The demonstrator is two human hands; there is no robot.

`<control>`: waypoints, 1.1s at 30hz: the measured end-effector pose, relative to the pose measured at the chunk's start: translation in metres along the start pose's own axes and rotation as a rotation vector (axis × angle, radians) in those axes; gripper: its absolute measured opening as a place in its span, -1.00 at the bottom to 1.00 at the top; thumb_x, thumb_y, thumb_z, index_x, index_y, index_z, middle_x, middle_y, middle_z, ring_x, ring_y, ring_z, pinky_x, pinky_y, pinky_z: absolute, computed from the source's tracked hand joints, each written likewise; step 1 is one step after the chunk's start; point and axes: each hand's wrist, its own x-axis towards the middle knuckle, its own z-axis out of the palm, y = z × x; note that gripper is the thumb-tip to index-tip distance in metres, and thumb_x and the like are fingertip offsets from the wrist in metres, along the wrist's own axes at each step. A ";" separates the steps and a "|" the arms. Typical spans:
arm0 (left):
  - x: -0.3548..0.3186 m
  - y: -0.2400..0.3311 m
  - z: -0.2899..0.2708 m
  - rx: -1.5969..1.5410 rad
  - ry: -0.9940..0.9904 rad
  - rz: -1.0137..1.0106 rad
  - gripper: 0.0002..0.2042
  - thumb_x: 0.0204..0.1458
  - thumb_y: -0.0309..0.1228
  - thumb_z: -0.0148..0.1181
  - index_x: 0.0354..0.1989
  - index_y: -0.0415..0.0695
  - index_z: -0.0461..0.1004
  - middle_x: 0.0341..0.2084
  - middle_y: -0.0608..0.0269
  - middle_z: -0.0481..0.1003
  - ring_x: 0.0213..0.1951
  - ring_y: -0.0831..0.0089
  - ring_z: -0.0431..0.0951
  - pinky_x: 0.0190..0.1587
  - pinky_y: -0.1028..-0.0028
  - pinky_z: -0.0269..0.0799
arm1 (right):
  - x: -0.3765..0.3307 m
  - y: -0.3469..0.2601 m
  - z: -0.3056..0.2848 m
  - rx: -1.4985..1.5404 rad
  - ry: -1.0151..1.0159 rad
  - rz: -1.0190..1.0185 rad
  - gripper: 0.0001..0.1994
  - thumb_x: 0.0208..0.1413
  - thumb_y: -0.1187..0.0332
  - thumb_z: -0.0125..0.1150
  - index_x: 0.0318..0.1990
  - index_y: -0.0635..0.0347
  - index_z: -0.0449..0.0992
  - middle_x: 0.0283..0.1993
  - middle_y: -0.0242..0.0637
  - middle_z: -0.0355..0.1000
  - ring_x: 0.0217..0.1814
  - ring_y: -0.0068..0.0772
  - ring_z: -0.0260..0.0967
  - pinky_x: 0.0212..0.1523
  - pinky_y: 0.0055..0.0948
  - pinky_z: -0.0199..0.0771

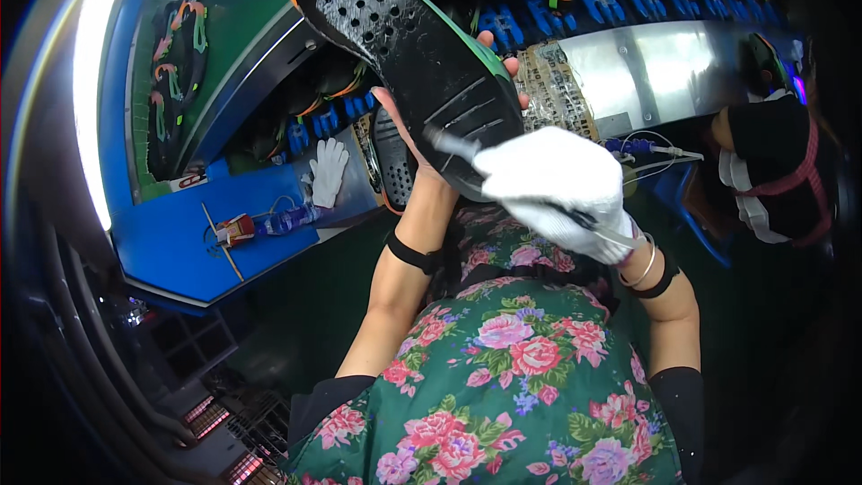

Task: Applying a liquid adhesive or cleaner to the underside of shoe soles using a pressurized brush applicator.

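A black shoe sole (449, 81) with orange and green edging is raised in front of me, its holed heel end at the upper left. My bare left hand (420, 148) grips it from beneath, with fingertips curling over the right edge. My right hand (552, 184), in a white knit glove, is closed on a brush (453, 144). Motion blurs the brush's pale tip, which lies over the lower left part of the sole. Whether the tip touches the surface I cannot tell. Another perforated black sole (393, 157) lies behind my left wrist.
On the blue table (171, 247) at the left lie a purple bottle (292, 218), a red container (235, 230) with a stick, and a white glove (329, 171). Beyond the metal edge, a conveyor carries blue holders (602, 4) and shoe parts. A co-worker (777, 157) is at the right.
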 end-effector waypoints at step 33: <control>0.005 0.057 0.001 0.304 0.501 -0.418 -0.47 0.16 -0.17 0.22 0.22 -0.26 0.47 0.03 -0.10 0.60 -0.01 0.13 0.68 0.15 0.15 0.60 | -0.006 -0.001 -0.008 -0.143 -0.212 -0.159 -0.71 0.04 0.41 0.42 -0.03 0.10 0.69 -0.01 -0.25 0.66 -0.01 -0.20 0.64 -0.02 -0.29 0.65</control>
